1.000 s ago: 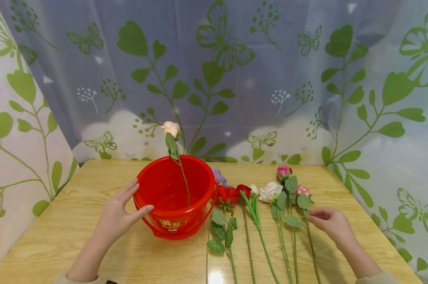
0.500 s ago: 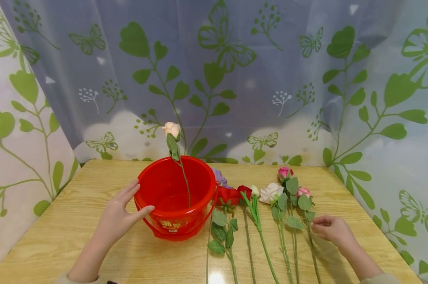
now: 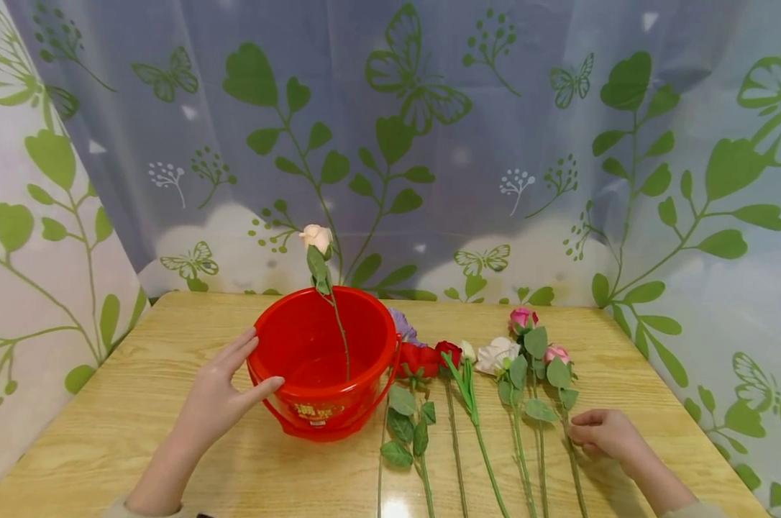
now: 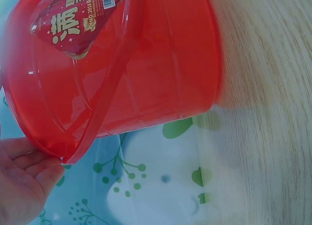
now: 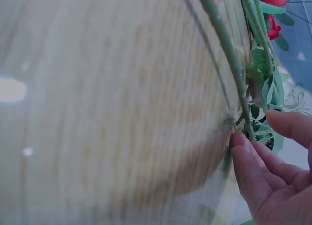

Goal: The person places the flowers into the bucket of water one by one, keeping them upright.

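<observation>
Pale pink rose (image 3: 556,354) at the far right of the flower row, flat on the wooden table (image 3: 138,432), stem (image 3: 573,467) running toward the near edge. Right hand (image 3: 603,434) down on that stem just below the lowest leaf, fingers curled in, fingertips (image 5: 240,140) touching the green stalk in the right wrist view; thumb above, not clearly closed on it, so grip or mere touch cannot be told. Just left of it, a deeper pink rose (image 3: 521,317) and a white rose (image 3: 496,353), stems parallel, leaves overlapping. Further left, a small white bud (image 3: 467,350), then a red rose (image 3: 448,350) and a red bloom (image 3: 413,359) tucked against the bucket, with a purple flower (image 3: 400,328) behind.

Red bucket (image 3: 324,360) upright on the table, left of the row, handle hanging down across its front over a gold-lettered label. Left hand (image 3: 218,393) laid flat against the bucket's left wall, fingers straight and spread, thumb forward along the side; fingertips (image 4: 48,173) at the rim in the left wrist view. Inside, one cream rose (image 3: 316,237) standing, stem leaning against the far rim, bloom well above it.

Behind, a curtain (image 3: 429,144) printed with green leaves and butterflies.
</observation>
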`<control>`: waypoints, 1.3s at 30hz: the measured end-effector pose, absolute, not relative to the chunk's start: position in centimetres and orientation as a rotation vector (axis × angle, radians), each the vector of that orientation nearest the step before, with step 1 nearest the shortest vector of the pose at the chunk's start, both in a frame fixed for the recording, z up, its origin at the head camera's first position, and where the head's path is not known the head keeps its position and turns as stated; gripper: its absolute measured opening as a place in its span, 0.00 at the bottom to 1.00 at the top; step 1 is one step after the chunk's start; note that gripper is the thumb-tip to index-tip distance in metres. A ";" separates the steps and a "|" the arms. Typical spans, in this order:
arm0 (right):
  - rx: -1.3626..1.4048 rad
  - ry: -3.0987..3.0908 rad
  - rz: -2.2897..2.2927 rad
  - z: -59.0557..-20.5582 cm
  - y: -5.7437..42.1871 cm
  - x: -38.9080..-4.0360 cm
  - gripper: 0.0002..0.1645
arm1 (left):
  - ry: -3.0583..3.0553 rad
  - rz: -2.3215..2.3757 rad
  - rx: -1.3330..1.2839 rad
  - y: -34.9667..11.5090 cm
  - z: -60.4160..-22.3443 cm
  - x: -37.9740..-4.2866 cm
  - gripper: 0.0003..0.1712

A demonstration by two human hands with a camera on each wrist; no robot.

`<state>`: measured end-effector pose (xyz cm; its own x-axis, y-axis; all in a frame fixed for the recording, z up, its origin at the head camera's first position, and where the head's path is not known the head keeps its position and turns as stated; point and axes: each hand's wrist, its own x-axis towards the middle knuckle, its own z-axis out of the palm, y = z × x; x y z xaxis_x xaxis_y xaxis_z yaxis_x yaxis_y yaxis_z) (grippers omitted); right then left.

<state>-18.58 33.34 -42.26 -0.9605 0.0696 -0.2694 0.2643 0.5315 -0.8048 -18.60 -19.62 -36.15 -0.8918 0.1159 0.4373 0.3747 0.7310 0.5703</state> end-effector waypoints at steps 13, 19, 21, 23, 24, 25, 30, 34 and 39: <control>0.293 2.538 -1.386 -42.7 33.3 -19.0 0.20 | -2.561 -0.957 -0.379 -19.6 -36.2 -18.7 0.42; 0.331 2.550 -1.367 -42.9 33.1 -19.3 0.19 | -2.560 -0.959 -0.380 -19.6 -36.2 -18.7 0.42; 0.320 2.559 -1.362 -43.0 33.1 -19.4 0.17 | -2.558 -0.958 -0.381 -19.6 -36.2 -18.7 0.41; 0.330 2.574 -1.352 -43.2 33.1 -19.6 0.14 | -2.554 -0.962 -0.385 -19.6 -36.2 -18.7 0.41; 0.336 2.578 -1.350 -43.2 33.0 -19.6 0.13 | -2.551 -0.962 -0.386 -19.6 -36.2 -18.7 0.41; 0.327 2.583 -1.346 -43.3 33.0 -19.6 0.12 | -2.548 -0.963 -0.387 -19.6 -36.3 -18.7 0.41; 0.328 2.587 -1.345 -43.3 32.9 -19.6 0.08 | -2.541 -0.972 -0.393 -19.6 -36.4 -18.7 0.41; 0.343 2.575 -1.356 -43.3 32.8 -19.5 0.07 | -2.543 -0.972 -0.390 -19.6 -36.3 -18.7 0.41; 0.326 2.566 -1.396 -43.3 32.8 -19.5 0.08 | -2.555 -0.972 -0.382 -19.6 -36.3 -18.7 0.41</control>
<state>-19.47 32.84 -43.25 -0.9553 0.0962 -0.2796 0.2869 0.5293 -0.7984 -18.71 -19.61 -36.30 -0.8910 0.1161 0.4388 0.3784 0.7240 0.5768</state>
